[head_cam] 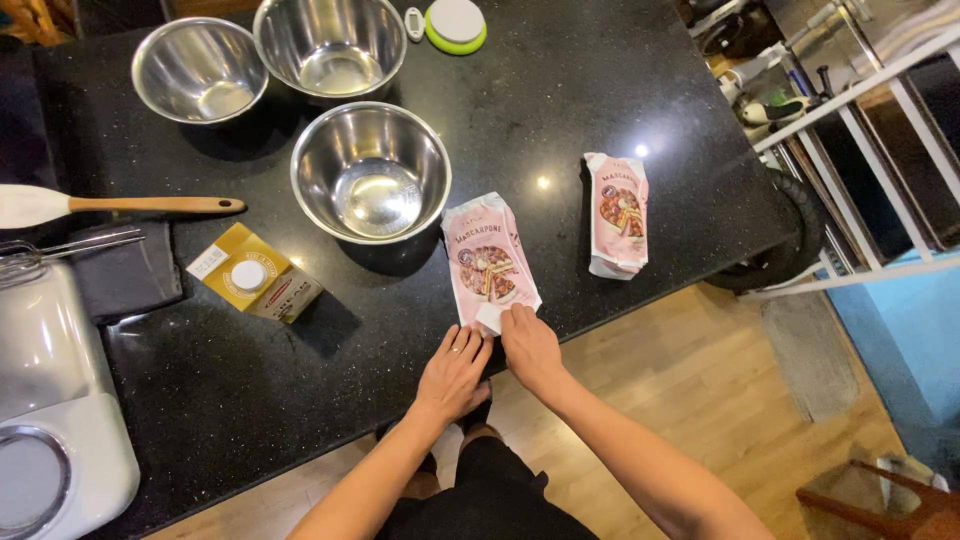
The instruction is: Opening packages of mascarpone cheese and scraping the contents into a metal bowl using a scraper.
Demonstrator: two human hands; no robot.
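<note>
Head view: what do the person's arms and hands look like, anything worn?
Both forearms are bare, no sleeves in view. No gloves, watch or bracelet shows. The left hand wears a thin band ring on one finger. The right hand shows no ring or other item. No markings can be made out on either arm.

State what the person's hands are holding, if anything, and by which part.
Both the left hand and right hand grip the near pink packet at its bottom edge, closest to the person, as it lies on the black counter.

whisk (40, 252): cut by the left edge
white appliance (50, 420): partly out of frame
fingertips (512, 318): grip unclear
</note>
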